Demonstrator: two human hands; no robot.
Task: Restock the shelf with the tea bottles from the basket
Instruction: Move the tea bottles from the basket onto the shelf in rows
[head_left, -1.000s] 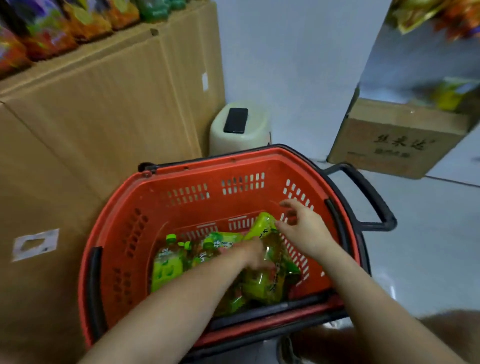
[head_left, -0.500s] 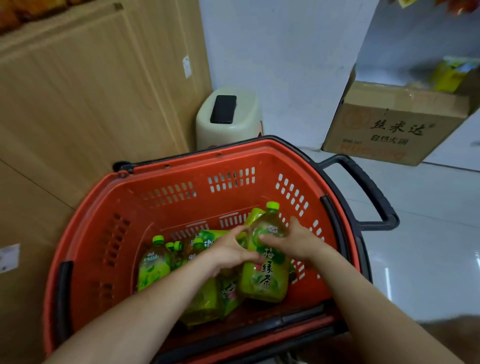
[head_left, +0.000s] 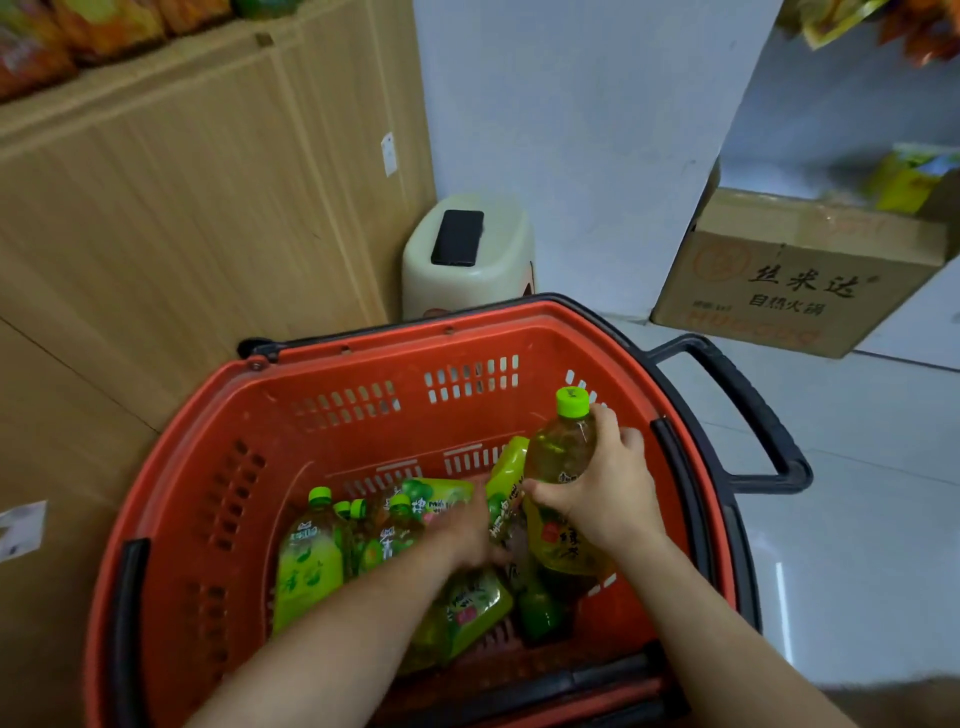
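My right hand (head_left: 602, 488) has its fingers curled round the upright tea bottle (head_left: 563, 452), green cap, yellow tea, green label, close to the basket (head_left: 363, 353) right wall; left hand (head_left: 470, 530) blurred among the lying bottles (head_left: 309, 561), fingers can't tell; bare floor along the far wall

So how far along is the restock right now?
Looks early: nothing in view shows a bottle put away yet. In hand: the right hand grips one tea bottle, upright, near the right wall of the basket; the left hand, blurred, is down among the other bottles. Left: several lie in the basket, all to be shelved.
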